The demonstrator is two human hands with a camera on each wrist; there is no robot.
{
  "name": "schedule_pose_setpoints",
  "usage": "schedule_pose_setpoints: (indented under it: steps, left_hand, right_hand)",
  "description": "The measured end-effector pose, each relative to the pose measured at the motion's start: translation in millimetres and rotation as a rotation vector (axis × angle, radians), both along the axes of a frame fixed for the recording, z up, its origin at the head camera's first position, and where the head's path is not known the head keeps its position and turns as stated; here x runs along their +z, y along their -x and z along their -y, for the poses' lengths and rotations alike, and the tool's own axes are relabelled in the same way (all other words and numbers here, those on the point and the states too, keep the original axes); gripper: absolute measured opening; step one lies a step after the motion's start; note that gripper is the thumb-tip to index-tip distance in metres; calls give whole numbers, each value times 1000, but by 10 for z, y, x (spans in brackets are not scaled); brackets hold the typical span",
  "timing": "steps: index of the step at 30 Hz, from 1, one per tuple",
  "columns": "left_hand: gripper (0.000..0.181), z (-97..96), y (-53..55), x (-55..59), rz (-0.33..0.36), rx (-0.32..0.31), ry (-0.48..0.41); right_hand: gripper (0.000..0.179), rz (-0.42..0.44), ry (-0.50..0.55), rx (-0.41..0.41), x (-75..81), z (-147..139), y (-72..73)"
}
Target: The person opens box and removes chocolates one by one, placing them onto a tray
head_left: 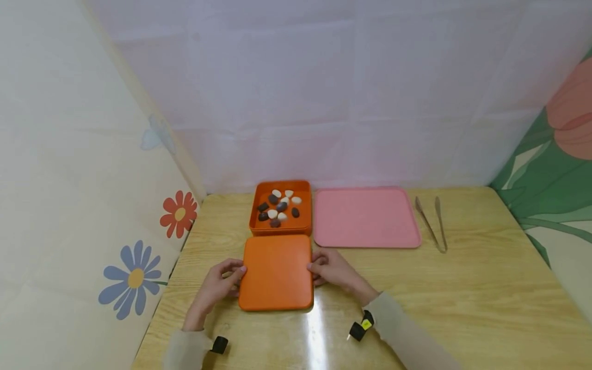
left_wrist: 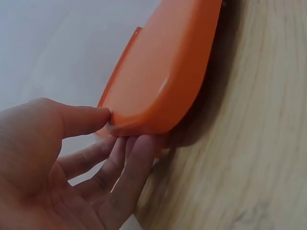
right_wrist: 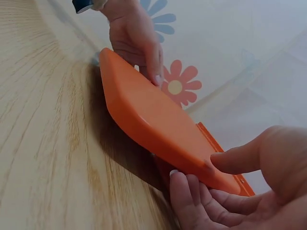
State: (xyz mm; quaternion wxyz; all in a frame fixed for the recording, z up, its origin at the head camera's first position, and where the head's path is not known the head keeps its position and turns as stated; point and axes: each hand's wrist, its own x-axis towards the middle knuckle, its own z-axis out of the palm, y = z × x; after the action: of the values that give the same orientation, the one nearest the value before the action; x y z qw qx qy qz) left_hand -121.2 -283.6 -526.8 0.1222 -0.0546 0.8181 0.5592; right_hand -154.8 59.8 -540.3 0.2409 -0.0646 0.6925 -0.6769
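Observation:
An orange square lid (head_left: pixel 276 273), its smooth top facing up, is held by both hands a little above the wooden table. On its left edge the left hand (head_left: pixel 219 283) pinches it, thumb on top and fingers underneath, as the left wrist view also shows. At the opposite edge the right hand (head_left: pixel 336 270) grips the lid the same way. Just behind the lid stands an open orange box (head_left: pixel 302 224). Several dark pieces (head_left: pixel 295 212) and white pieces (head_left: pixel 296 200), pebble-like, lie scattered in it.
A pink tray (head_left: pixel 367 218) lies right of the box, close beside it. Farther right, metal tongs (head_left: pixel 433 231) rest spread on the wooden table (head_left: pixel 481 288). A flower-printed sheet (head_left: pixel 60 195) borders the left side, and a pale sheet (head_left: pixel 324 103) hangs behind.

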Motion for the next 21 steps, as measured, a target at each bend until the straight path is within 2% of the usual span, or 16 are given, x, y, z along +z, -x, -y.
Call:
schedule_pose_setpoints:
  steps: [5,14,21]
  left_hand:
    - [39,-36,-15,1,-14,12,52]
    - [38,-94,-12,-7,-72,11,175]
    - [37,-99,-17,-25,-92,15,237]
  right_hand:
    - [19,-20,-56,-11,-11,36,5]
    - [20,-128,-171,-14,-3,57,8]
    - [22,-187,-273,30,22,39,16]
